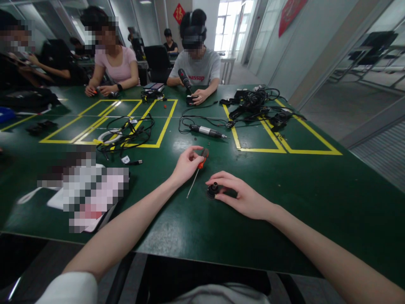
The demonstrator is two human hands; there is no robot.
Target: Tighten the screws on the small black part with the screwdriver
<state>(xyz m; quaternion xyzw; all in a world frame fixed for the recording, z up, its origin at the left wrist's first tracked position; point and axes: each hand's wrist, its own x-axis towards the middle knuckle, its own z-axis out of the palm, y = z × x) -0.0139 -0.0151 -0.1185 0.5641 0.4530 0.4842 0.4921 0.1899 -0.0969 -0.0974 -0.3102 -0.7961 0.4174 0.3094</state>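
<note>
My left hand (189, 164) pinches the red and black handle of a screwdriver (204, 158) between thumb and fingers, its thin shaft slanting down toward me with the tip near the green tabletop. To its right, my right hand (237, 192) has its thumb and fingertips around the sides of a small round black part (213, 192), which sits on the table with a short post standing up from it. Beyond both hands lies a silver and black electric screwdriver (207, 131) with a cable. A few tiny dark pieces are on the table between it and my left hand.
Coiled cables (129, 133) lie at the left and a tangled cable heap (256, 103) at the back right. Pixelated flat items (98, 198) rest at the near left. Across the green table (268, 236), one person holds a power tool (184, 79); others sit at the left.
</note>
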